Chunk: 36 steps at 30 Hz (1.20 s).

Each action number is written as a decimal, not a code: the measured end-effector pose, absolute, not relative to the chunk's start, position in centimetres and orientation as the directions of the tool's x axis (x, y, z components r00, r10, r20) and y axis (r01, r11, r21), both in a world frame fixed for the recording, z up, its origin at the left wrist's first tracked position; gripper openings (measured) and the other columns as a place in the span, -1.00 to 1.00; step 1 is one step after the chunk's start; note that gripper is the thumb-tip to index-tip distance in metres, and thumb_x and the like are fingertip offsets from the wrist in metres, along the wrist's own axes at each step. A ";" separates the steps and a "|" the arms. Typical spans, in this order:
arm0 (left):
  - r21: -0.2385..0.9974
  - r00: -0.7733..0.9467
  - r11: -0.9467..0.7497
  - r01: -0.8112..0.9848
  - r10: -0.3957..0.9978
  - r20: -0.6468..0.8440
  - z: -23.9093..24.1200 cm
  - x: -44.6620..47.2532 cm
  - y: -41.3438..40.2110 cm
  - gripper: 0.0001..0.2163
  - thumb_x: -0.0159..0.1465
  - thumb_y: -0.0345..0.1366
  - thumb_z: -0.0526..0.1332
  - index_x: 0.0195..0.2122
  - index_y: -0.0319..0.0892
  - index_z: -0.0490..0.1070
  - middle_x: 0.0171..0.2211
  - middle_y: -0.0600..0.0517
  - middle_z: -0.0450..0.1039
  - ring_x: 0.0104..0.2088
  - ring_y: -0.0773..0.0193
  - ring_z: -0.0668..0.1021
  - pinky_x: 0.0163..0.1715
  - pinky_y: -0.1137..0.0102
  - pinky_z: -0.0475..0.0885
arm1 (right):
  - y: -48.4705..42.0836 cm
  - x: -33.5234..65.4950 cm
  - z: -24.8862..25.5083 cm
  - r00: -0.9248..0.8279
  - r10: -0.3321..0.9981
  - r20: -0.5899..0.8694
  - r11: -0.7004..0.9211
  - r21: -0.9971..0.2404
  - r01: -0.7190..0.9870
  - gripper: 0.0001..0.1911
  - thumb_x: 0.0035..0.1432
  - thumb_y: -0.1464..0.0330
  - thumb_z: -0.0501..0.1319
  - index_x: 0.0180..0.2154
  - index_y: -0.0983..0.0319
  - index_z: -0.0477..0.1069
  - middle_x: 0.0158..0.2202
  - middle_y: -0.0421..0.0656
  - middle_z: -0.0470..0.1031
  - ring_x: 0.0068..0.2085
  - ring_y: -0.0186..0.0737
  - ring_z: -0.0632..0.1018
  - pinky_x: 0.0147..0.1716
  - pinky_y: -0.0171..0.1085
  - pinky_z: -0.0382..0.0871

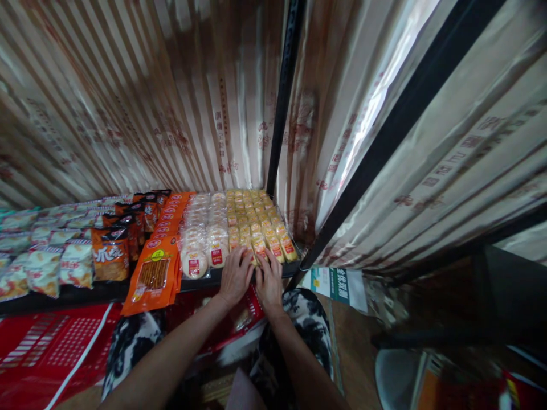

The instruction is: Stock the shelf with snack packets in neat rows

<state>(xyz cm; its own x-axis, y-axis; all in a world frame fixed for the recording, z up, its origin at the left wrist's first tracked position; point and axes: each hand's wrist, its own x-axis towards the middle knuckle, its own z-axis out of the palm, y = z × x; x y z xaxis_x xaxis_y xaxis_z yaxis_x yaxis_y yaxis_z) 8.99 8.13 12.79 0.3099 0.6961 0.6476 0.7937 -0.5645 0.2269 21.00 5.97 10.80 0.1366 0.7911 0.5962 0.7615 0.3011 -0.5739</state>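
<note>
At the front of the shelf, my left hand (235,274) curls its fingers over the near edge of the small yellow snack packets (258,242). My right hand (269,280) sits close beside it, its fingers bent onto the front packets of the same rows. These packets have red and orange labels and stand in neat rows in the shelf's right corner. Left of them are clear-wrapped round pale crackers (194,263) with red labels. My fingertips partly cover the packets under them.
Orange stick-snack bags (154,273), brown-orange bags (110,254) and pale bags (77,263) fill the shelf leftward. A red basket (64,347) is at lower left. Black posts (285,97) and pleated sheeting (192,102) enclose the corner. A green-white printed sheet (337,286) lies on the right.
</note>
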 end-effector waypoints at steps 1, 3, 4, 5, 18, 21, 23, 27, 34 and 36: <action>0.214 0.325 -0.577 0.788 0.685 0.653 12.7 9.1 8.3 -0.71 0.25 -0.41 0.10 0.01 -0.19 0.28 0.03 -0.17 0.22 0.09 0.05 0.31 0.06 0.10 0.33 | 6.0 21.0 10.8 0.136 0.789 0.599 0.304 -0.573 0.761 -0.63 0.22 0.44 -0.04 0.02 0.29 0.35 0.14 0.02 0.22 0.16 -0.12 0.21 0.10 -0.05 0.21; 0.203 0.341 -0.593 0.779 0.673 0.657 12.7 9.2 8.6 -0.73 0.25 -0.42 0.09 -0.01 -0.20 0.28 0.01 -0.17 0.23 0.09 0.06 0.30 0.07 0.11 0.33 | 6.0 21.1 10.9 0.138 0.782 0.607 0.308 -0.570 0.762 -0.63 0.22 0.45 -0.05 0.02 0.29 0.35 0.14 0.02 0.23 0.16 -0.13 0.21 0.10 -0.06 0.21; 0.201 0.348 -0.599 0.775 0.671 0.655 12.6 9.2 8.7 -0.74 0.26 -0.41 0.08 -0.01 -0.20 0.29 0.01 -0.17 0.23 0.09 0.06 0.30 0.07 0.11 0.33 | 6.0 21.1 10.9 0.140 0.779 0.611 0.309 -0.568 0.763 -0.63 0.23 0.44 -0.05 0.02 0.28 0.35 0.14 0.02 0.24 0.16 -0.13 0.22 0.10 -0.05 0.22; 0.201 0.357 -0.605 0.770 0.670 0.650 12.6 9.1 8.9 -0.74 0.27 -0.41 0.07 -0.01 -0.19 0.29 0.02 -0.16 0.23 0.10 0.06 0.29 0.07 0.10 0.32 | 6.0 21.1 10.9 0.142 0.776 0.614 0.308 -0.566 0.765 -0.63 0.23 0.44 -0.05 0.02 0.27 0.36 0.14 0.01 0.25 0.16 -0.13 0.23 0.09 -0.05 0.23; 0.166 0.425 -0.645 0.746 0.653 0.627 12.9 8.9 9.1 -0.74 0.30 -0.41 0.04 0.01 -0.14 0.27 0.07 -0.12 0.25 0.17 0.08 0.25 0.09 0.08 0.32 | 6.7 22.5 12.0 0.276 0.664 0.695 0.167 -0.498 0.851 -0.52 0.26 0.31 -0.04 0.19 0.29 0.13 0.26 0.08 0.06 0.27 -0.01 0.05 0.14 0.08 0.10; 0.163 0.426 -0.651 0.741 0.645 0.635 12.9 8.9 9.0 -0.76 0.30 -0.39 0.04 0.00 -0.16 0.28 0.05 -0.12 0.27 0.16 0.08 0.26 0.08 0.10 0.34 | 7.7 22.9 12.0 0.308 0.704 0.640 0.069 -0.494 0.867 -0.41 0.26 0.23 -0.03 0.25 0.33 -0.01 0.29 0.15 -0.07 0.30 0.09 -0.07 0.13 0.14 0.05; 0.175 0.422 -0.652 0.738 0.648 0.634 12.9 8.9 9.1 -0.76 0.31 -0.38 0.05 0.00 -0.16 0.28 0.05 -0.13 0.28 0.16 0.08 0.27 0.08 0.10 0.34 | 8.3 23.0 11.9 0.314 0.730 0.608 0.030 -0.487 0.873 -0.36 0.25 0.18 -0.02 0.26 0.34 -0.05 0.29 0.18 -0.08 0.30 0.13 -0.07 0.13 0.17 0.04; 0.223 0.410 -0.658 0.720 0.662 0.628 12.8 9.0 9.2 -0.72 0.31 -0.38 0.06 0.04 -0.12 0.25 0.05 -0.12 0.30 0.17 0.11 0.27 0.09 0.08 0.33 | 9.2 22.8 11.7 0.297 0.747 0.594 0.036 -0.483 0.875 -0.31 0.25 0.12 -0.05 0.28 0.34 -0.11 0.29 0.19 -0.07 0.29 0.13 -0.03 0.13 0.16 0.02; 0.231 0.410 -0.655 0.720 0.669 0.621 12.3 8.9 9.4 -0.68 0.32 -0.37 0.04 0.10 -0.11 0.18 0.08 -0.13 0.28 0.18 0.11 0.27 0.10 0.05 0.32 | 9.3 22.5 12.1 0.304 0.751 0.586 0.007 -0.467 0.884 -0.34 0.24 0.11 -0.06 0.27 0.32 -0.05 0.28 0.17 -0.02 0.25 0.14 0.06 0.08 0.13 0.09; 0.224 0.410 -0.657 0.720 0.663 0.627 12.3 9.0 9.5 -0.68 0.32 -0.37 0.05 0.10 -0.12 0.18 0.08 -0.13 0.28 0.18 0.11 0.27 0.11 0.05 0.32 | 9.4 22.6 12.3 0.289 0.745 0.602 0.014 -0.446 0.895 -0.32 0.24 0.10 -0.05 0.26 0.31 -0.05 0.27 0.19 -0.02 0.25 0.15 0.06 0.08 0.13 0.09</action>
